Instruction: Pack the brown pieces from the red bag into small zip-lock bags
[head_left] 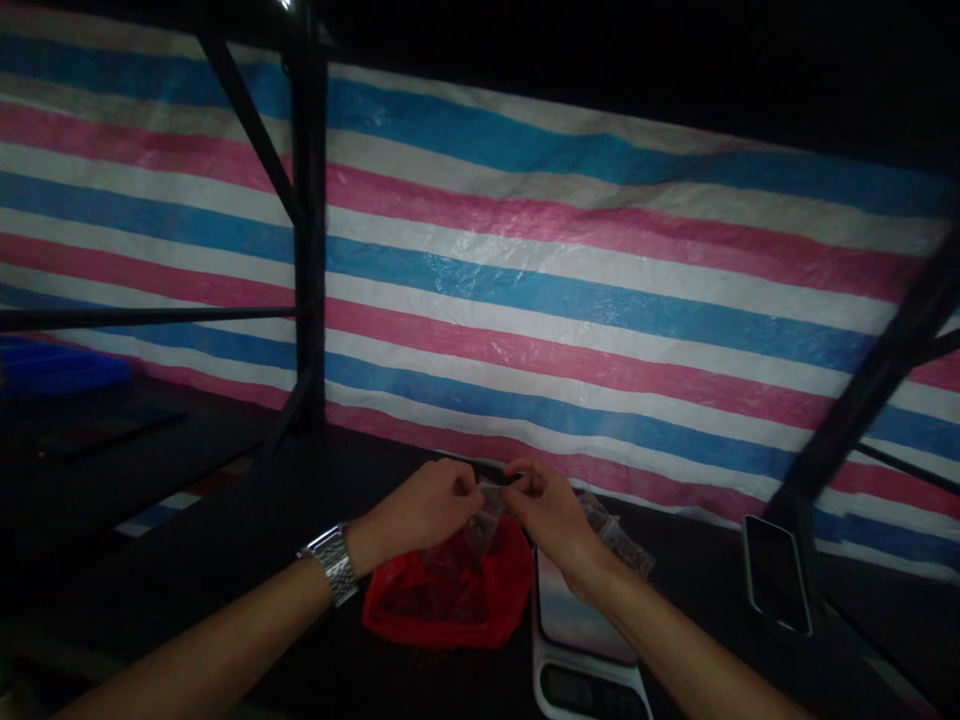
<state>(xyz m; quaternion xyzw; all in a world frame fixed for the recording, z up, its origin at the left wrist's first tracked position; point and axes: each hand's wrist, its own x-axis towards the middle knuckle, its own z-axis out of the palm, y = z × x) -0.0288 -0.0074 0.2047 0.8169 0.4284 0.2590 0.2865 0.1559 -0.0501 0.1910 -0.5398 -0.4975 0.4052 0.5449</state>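
Observation:
My left hand (431, 503), with a metal watch on its wrist, pinches one upper edge of a small clear plastic bag (485, 525). On the bag's other side my right hand (550, 515) grips the top edge between thumb and finger. The bag hangs between both hands, with something dark low in it that I cannot make out. Below it lies an open red plastic bag (457, 632) with dark, unclear contents. A kitchen scale (581, 622) stands to the right, partly under my right forearm. Several filled clear bags (626, 548) lie behind my right wrist.
A phone (777, 575) lies on the dark tabletop (322, 660) at the right. Black metal posts (310, 230) and braces stand before a striped plastic sheet (585, 290). A blue tray-like thing (64, 368) is at the far left.

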